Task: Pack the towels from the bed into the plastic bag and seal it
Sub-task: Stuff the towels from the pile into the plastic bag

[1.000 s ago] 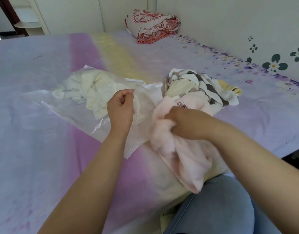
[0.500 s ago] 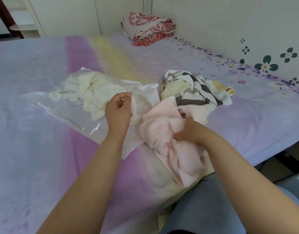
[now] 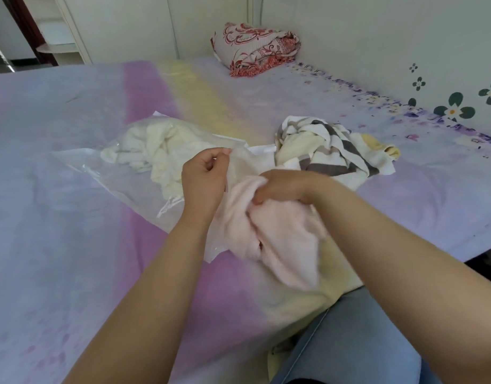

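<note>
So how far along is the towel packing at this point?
Done: a cream towel already sits inside the plastic bag. In hand: the left hand holds the bag's mouth up while the right hand pushes the pink towel toward it. Left: the striped towel and a yellow one beside it remain on the bed; bag unsealed.

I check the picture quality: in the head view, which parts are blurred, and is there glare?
Head view: right hand and pink towel are motion-blurred; left hand is sharper; small glints on the bag; soft, even daylight; wide-angle bending at the edges.
</note>
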The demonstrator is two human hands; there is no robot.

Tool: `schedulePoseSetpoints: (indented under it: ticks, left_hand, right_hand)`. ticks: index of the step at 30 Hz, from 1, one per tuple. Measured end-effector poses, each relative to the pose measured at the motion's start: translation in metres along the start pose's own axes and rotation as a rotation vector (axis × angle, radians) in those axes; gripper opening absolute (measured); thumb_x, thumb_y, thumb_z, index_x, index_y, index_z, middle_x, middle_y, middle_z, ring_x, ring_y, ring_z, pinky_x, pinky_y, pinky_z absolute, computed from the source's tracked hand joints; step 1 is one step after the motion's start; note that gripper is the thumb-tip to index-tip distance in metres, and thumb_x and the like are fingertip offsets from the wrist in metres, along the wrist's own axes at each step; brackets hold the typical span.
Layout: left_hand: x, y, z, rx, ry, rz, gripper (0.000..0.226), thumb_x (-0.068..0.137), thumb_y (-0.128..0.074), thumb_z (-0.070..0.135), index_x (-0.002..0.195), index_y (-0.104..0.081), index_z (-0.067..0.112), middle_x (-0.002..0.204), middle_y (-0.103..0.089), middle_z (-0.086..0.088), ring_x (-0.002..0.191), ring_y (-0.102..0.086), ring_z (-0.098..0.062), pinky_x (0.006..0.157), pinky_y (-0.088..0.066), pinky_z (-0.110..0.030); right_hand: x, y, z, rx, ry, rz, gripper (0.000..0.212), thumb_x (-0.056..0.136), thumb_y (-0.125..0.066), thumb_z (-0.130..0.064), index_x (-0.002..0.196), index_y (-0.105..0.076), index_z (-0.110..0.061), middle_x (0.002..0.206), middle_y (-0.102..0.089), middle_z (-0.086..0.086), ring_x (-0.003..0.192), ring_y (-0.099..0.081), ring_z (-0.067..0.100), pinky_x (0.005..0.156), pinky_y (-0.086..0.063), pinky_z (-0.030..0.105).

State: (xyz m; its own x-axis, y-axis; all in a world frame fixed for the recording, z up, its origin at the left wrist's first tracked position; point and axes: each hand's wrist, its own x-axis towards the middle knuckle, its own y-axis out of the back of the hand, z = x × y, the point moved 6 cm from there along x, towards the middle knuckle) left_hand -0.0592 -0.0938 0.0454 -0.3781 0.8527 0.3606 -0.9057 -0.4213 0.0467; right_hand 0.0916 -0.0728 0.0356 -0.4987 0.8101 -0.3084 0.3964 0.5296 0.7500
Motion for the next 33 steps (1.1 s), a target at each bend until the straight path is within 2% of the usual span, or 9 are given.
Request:
schedulePoseSetpoints:
  ticks: [5,8,12,15,18,21,24,28,33]
  left_hand:
    - [-0.004,0.012,-0.006,-0.034,0.065,0.002,0.022,0.089,-0.058,0.014,0.081,-0.075,0.025,0.050,-0.059,0.013,0.049,-0.052,-0.002,0.053,-0.044,-0.017]
    - [-0.003,0.022,-0.010,-0.053,0.099,0.041,0.020,0.091,-0.056,0.012,0.084,-0.074,0.017,0.041,-0.053,0.011,0.041,-0.045,-0.006,0.047,-0.040,-0.019]
    - [0.004,0.036,-0.011,-0.056,0.098,0.119,0.020,0.089,-0.058,0.015,0.079,-0.075,0.022,0.064,-0.068,0.016,0.052,-0.055,0.003,0.053,-0.043,-0.014]
    - [0.007,0.041,-0.012,-0.039,0.069,0.123,0.021,0.088,-0.059,0.019,0.076,-0.074,0.029,0.073,-0.072,0.018,0.057,-0.057,0.004,0.057,-0.044,-0.013]
    - [0.004,0.036,-0.010,-0.027,0.049,0.066,0.023,0.090,-0.058,0.014,0.077,-0.071,0.027,0.069,-0.070,0.020,0.063,-0.059,0.003,0.062,-0.046,-0.012]
    - [0.001,0.029,-0.011,-0.046,0.100,0.023,0.018,0.092,-0.057,0.009,0.083,-0.072,0.013,0.079,-0.071,0.006,0.075,-0.062,-0.006,0.071,-0.049,-0.019]
    - [-0.001,0.026,-0.004,-0.201,0.187,0.072,0.015,0.091,-0.059,0.004,0.086,-0.073,0.004,0.085,-0.071,-0.003,0.084,-0.065,-0.010,0.081,-0.051,-0.024]
    - [0.003,0.025,0.001,-0.297,0.241,0.149,0.017,0.092,-0.058,0.001,0.080,-0.070,0.006,0.093,-0.068,-0.014,0.097,-0.065,-0.031,0.102,-0.044,-0.049]
    - [0.008,0.023,-0.021,-0.283,0.263,0.078,0.017,0.090,-0.063,0.010,0.080,-0.074,0.017,0.072,-0.063,0.000,0.067,-0.058,-0.012,0.059,-0.047,-0.019]
  right_hand:
    - [0.064,-0.032,0.003,0.718,-0.098,0.451,0.028,0.089,-0.052,-0.020,0.111,-0.060,-0.004,0.086,-0.063,0.004,0.076,-0.059,0.016,0.062,-0.049,0.027]
    - [0.080,-0.055,-0.012,0.901,-0.015,0.315,0.036,0.088,-0.055,-0.009,0.123,-0.046,-0.008,0.095,-0.057,0.006,0.088,-0.057,0.020,0.074,-0.050,0.031]
    - [0.072,-0.073,-0.007,0.400,0.039,0.262,0.098,0.077,-0.068,-0.039,0.150,-0.006,-0.016,0.124,-0.054,0.008,0.115,-0.052,0.021,0.099,-0.044,0.041]
    - [0.043,-0.054,0.016,0.016,0.102,0.675,0.080,0.072,-0.057,-0.058,0.137,-0.029,-0.022,0.127,-0.051,0.006,0.107,-0.055,0.027,0.079,-0.052,0.044]
    - [0.036,-0.063,0.037,-0.155,0.015,0.579,0.079,0.063,-0.049,-0.074,0.126,-0.035,-0.027,0.122,-0.052,0.009,0.101,-0.058,0.031,0.072,-0.050,0.041]
    - [0.065,-0.077,0.024,-0.045,-0.020,0.347,0.065,0.071,-0.059,-0.061,0.112,-0.045,-0.013,0.098,-0.057,-0.001,0.088,-0.054,0.020,0.072,-0.042,0.035]
    - [0.115,-0.078,-0.007,0.017,0.012,0.269,0.013,0.088,-0.056,-0.028,0.090,-0.055,-0.015,0.080,-0.054,-0.005,0.092,-0.056,0.018,0.085,-0.044,0.033]
    - [0.141,-0.080,-0.034,0.305,0.096,0.172,0.023,0.095,-0.046,-0.010,0.086,-0.048,-0.031,0.087,-0.049,-0.006,0.097,-0.044,0.017,0.087,-0.037,0.028]
    - [0.094,-0.065,-0.005,0.172,0.215,0.386,0.023,0.091,-0.047,-0.017,0.073,-0.057,-0.026,0.067,-0.059,-0.007,0.071,-0.052,0.017,0.065,-0.038,0.032]
